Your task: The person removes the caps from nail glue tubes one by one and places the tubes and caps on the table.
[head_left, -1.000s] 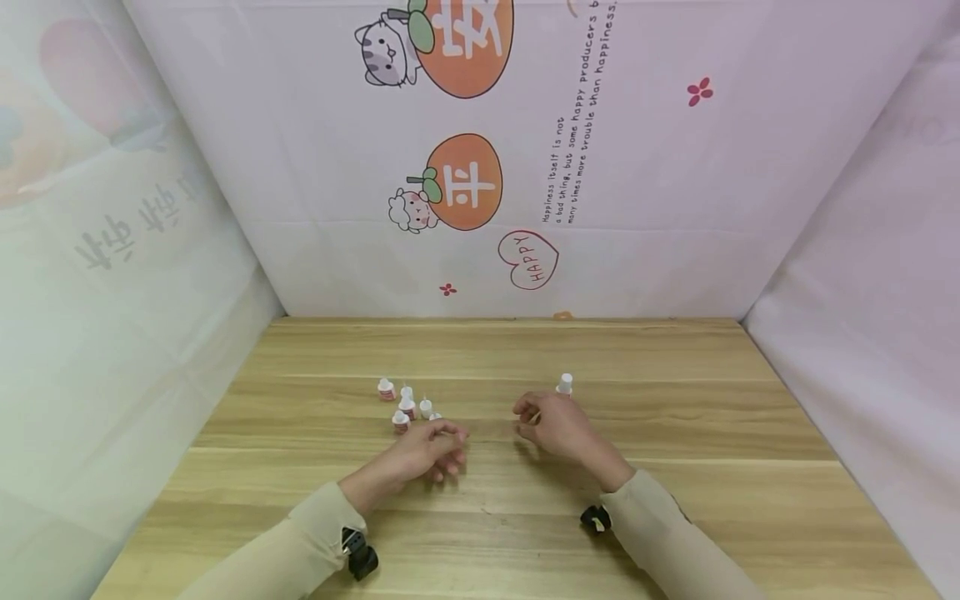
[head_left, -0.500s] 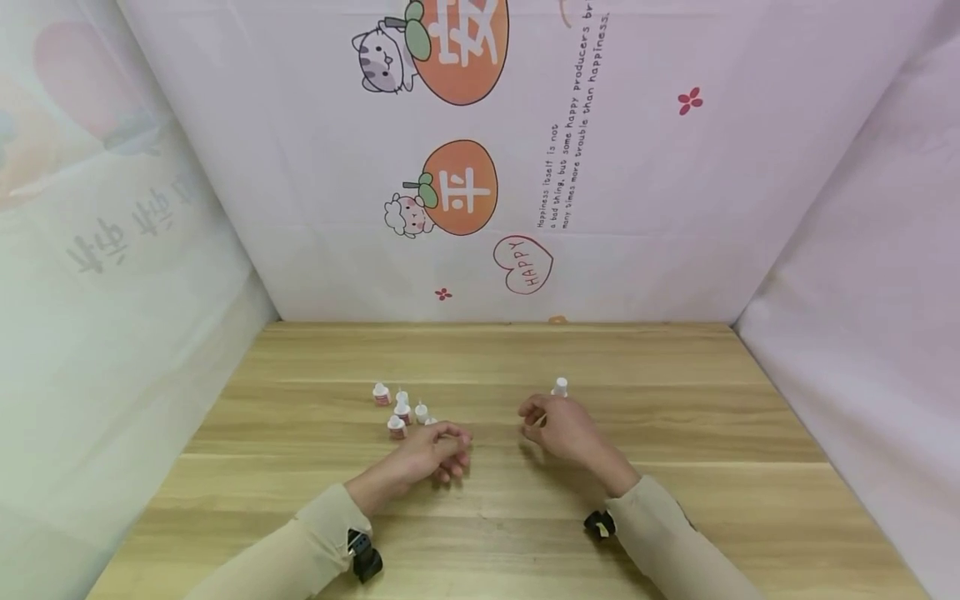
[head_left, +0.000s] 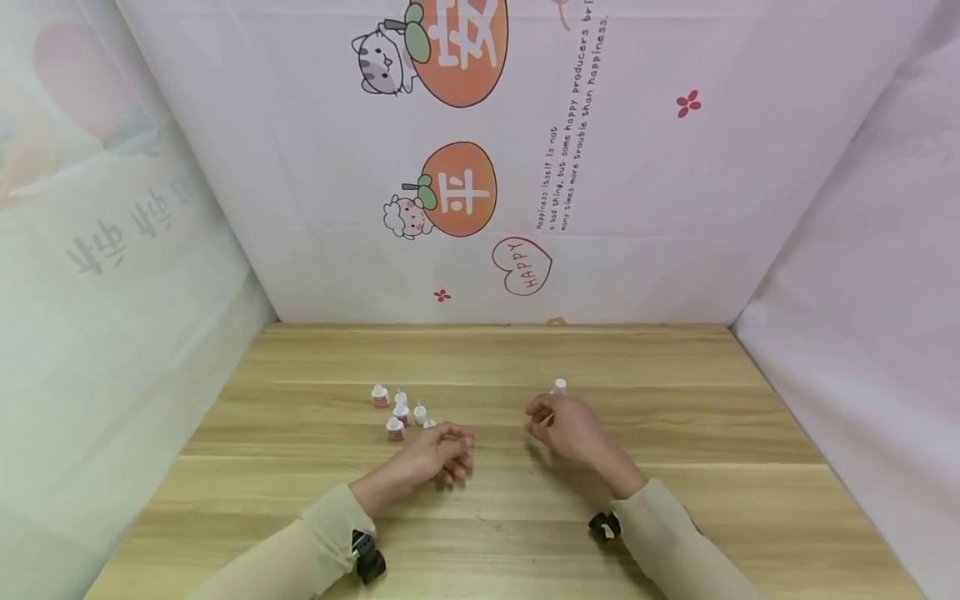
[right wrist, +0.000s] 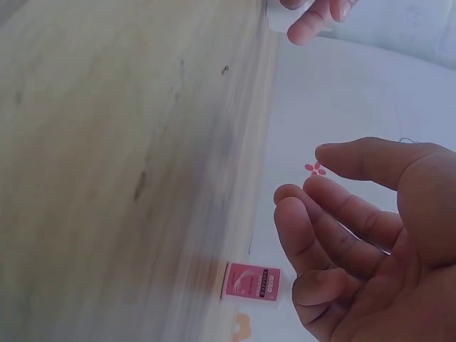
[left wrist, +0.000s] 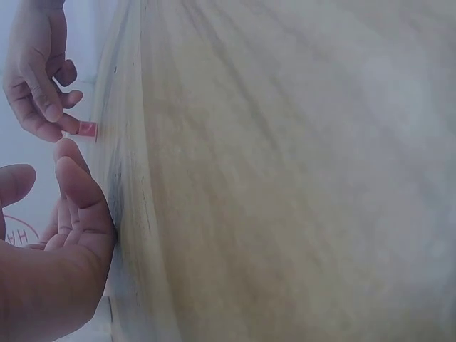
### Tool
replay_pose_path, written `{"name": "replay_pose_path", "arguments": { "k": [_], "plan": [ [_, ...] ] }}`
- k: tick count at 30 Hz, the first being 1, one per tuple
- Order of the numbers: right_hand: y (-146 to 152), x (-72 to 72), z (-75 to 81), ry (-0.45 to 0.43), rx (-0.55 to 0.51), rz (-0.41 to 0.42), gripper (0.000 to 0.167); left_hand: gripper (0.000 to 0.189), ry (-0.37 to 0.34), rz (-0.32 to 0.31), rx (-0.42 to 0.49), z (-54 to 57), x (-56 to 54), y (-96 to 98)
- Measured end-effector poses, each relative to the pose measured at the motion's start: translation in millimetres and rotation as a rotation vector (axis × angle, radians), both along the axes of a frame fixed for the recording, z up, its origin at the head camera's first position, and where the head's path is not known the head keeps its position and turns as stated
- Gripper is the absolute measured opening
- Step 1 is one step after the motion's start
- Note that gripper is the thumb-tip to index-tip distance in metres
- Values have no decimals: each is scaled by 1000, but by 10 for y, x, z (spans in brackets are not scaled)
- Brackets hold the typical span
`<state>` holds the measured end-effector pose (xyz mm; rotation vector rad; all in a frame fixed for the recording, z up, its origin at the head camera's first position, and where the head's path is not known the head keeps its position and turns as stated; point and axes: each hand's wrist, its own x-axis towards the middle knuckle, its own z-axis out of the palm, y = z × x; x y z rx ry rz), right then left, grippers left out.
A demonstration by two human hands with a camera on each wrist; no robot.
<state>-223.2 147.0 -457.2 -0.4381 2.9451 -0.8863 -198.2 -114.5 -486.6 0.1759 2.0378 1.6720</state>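
My left hand (head_left: 433, 457) hovers over the middle of the table, fingers loosely bent and nothing in them. Just beyond it stand several small white bottles with pink labels, among them a front bottle (head_left: 396, 430) and a far-left bottle (head_left: 380, 397). One bottle (head_left: 429, 423) is partly hidden by the left hand. To the right, my right hand (head_left: 567, 429) also hangs relaxed, thumb apart from the fingers, holding nothing. Behind it stands a single bottle, only its white cap (head_left: 559, 387) showing in the head view. The right wrist view shows this bottle's pink label (right wrist: 251, 281) beside the fingers.
The wooden table (head_left: 495, 533) meets a white printed cloth (head_left: 622, 250) at its back edge. More white cloth hangs along the left and right sides. Black devices are strapped at the left wrist (head_left: 369, 560) and right wrist (head_left: 604, 526).
My right hand has drifted slightly to the right, while my left hand stays nearly in place. The head view has shifted a little. The bottles stand where they were.
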Motion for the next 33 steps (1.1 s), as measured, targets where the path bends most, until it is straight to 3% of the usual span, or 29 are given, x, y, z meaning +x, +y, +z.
{"name": "replay_pose_path", "arguments": {
  "k": [12, 33],
  "plan": [
    [113, 5, 43, 18, -8, 3, 19, 41, -6, -10, 21, -49, -28, 41],
    [403, -65, 84, 55, -44, -64, 13, 41, -27, -14, 43, 3, -29, 86]
  ]
}}
